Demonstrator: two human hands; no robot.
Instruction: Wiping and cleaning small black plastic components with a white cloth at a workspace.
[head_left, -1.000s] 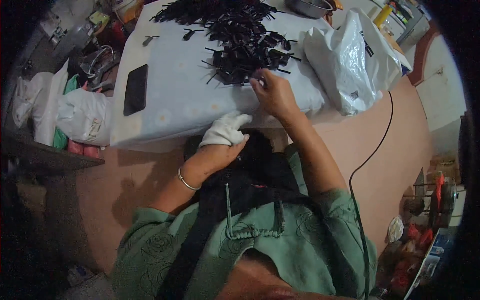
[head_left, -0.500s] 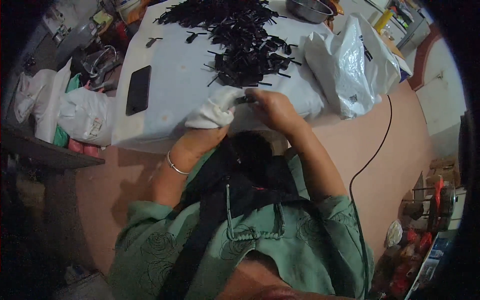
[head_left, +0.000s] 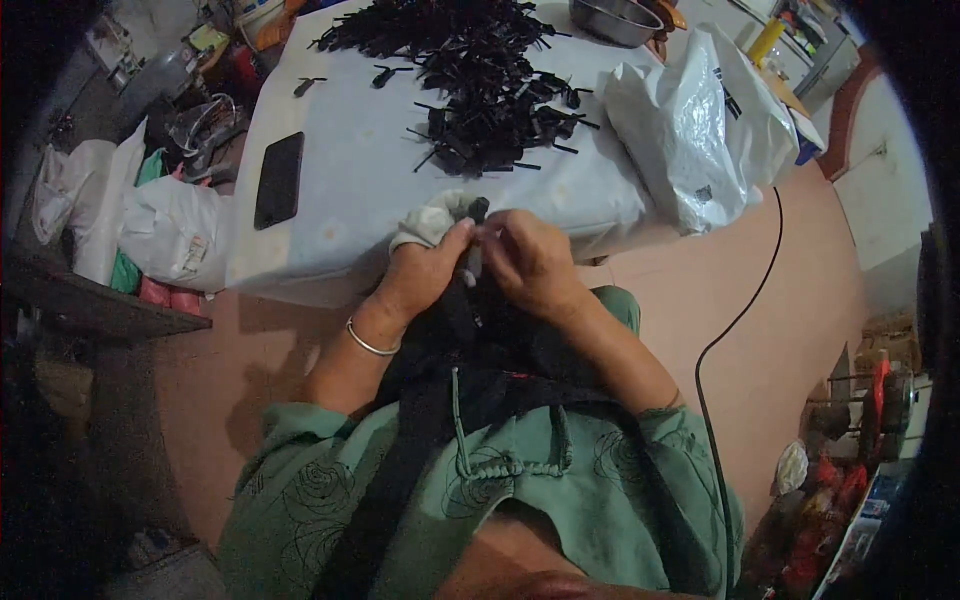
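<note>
Both hands meet at the near table edge. Left hand (head_left: 425,270) clutches a white cloth (head_left: 430,220), fingers curled; right hand (head_left: 530,260) pinches a small black piece (head_left: 478,210) against it, fingertips closed. Risk: the piece is tiny and held over the lap, so a loose pinch likely drops it into dark clothing. Just beyond the hands, the black parts pile (head_left: 480,110) sprawls toward the edge; a sleeve could sweep some off. Left of the hands lies a phone (head_left: 278,180); right, a white plastic bag (head_left: 690,130).
</note>
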